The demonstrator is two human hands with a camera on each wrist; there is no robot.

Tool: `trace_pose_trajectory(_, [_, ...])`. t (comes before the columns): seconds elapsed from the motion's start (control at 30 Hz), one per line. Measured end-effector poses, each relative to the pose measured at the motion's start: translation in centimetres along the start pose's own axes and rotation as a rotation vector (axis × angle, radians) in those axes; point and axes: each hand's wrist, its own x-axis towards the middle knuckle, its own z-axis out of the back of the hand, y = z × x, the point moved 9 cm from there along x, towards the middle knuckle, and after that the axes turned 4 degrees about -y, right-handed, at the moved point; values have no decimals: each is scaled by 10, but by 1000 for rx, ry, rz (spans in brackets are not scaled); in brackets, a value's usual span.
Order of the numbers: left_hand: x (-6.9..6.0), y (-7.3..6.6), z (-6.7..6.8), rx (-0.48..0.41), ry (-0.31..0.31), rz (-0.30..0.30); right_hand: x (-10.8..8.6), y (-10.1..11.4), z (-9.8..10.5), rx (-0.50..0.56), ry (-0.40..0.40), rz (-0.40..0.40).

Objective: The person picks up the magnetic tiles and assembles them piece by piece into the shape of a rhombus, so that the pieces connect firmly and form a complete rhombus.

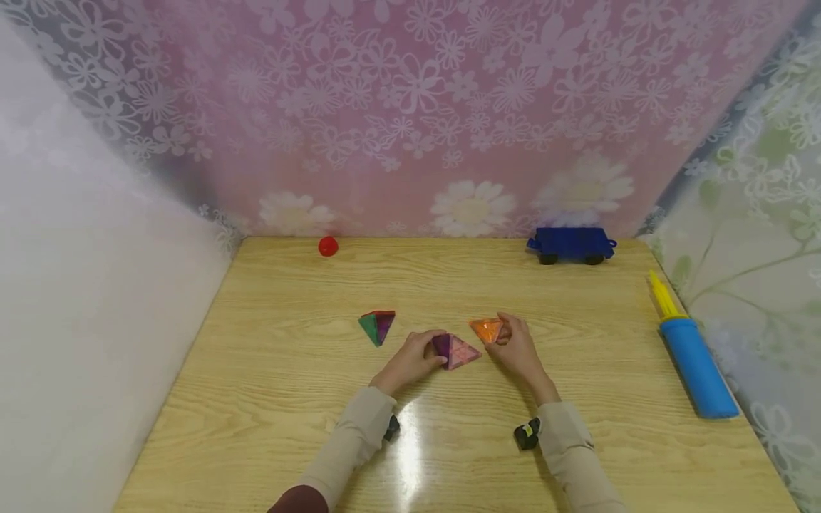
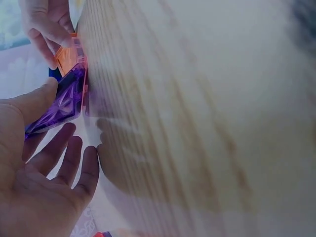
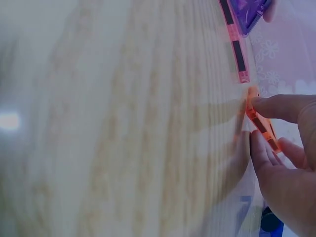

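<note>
Between its thumb and fingers my left hand pinches a purple triangular magnetic tile. The purple tile stands tilted against the edge of a pink triangular tile, which lies on the table. My right hand pinches an orange triangular tile just right of the pink one. In the right wrist view the orange tile is tilted, with a small gap to the pink tile. Left of my left hand sits a small joined piece of green, purple and red tiles.
On the wooden table, a red ball-like object and a blue toy wagon stand along the back edge. A blue hand pump with a yellow nozzle lies at the right edge. Walls with floral covering close off the back and right.
</note>
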Motion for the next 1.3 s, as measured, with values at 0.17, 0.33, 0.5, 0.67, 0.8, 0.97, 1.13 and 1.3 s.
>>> trace_pose_trajectory(0.17, [1, -2, 0, 16, 6, 16, -2, -1, -1, 55, 23, -14])
trace_pose_trajectory(0.33, [3, -4, 1, 25, 16, 23, -3, 2, -3, 120, 33, 21])
trace_pose_trajectory(0.5, [5, -5, 1, 41, 24, 28, -5, 9, -11, 189, 63, 84])
trace_pose_trajectory(0.67, [7, -4, -1, 52, 33, 25, -8, 14, -16, 150, 80, 119])
trace_pose_trajectory(0.8, [7, -4, -2, 49, 33, 24, -11, 19, -18, 136, 69, 138])
trace_pose_trajectory(0.97, [7, -5, -1, 63, 27, 14, -14, 22, -18, 138, 48, 154])
trace_pose_trajectory(1.13, [7, -7, -1, 23, 24, -12, -16, 21, -21, 171, 50, 127])
trace_pose_trajectory(1.3, [8, -8, -1, -19, 4, -29, -17, 20, -22, 178, 47, 104])
